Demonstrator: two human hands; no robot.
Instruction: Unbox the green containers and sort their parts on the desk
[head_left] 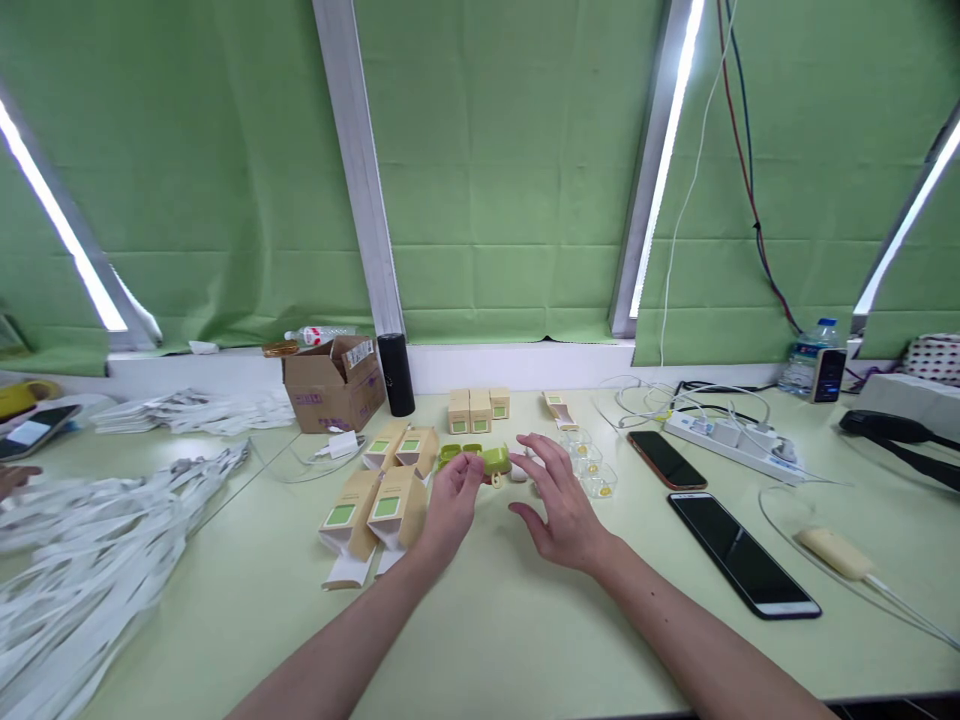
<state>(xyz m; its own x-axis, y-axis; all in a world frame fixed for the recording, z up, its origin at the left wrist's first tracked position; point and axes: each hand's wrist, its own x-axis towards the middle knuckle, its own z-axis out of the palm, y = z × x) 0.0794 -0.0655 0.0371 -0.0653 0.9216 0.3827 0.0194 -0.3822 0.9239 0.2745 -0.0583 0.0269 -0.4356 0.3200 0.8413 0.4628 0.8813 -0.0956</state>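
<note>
While the left hand [450, 505] pinches a small green case [491, 460] on the table [525, 620], the right hand [559, 500] hovers open beside it. It looks light, stiff plastic, perhaps hinged; gripping its short sides seems safest.

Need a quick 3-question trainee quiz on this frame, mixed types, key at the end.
1. True or false: the left hand touches the green case.
2. Which lies nearest the right hand? A the clear trays B the black cylinder C the cardboard box
3. How many phones lie screen-up right of the hands?

Key: 1 true; 2 A; 3 two, an orange-edged phone and a larger phone.
</note>
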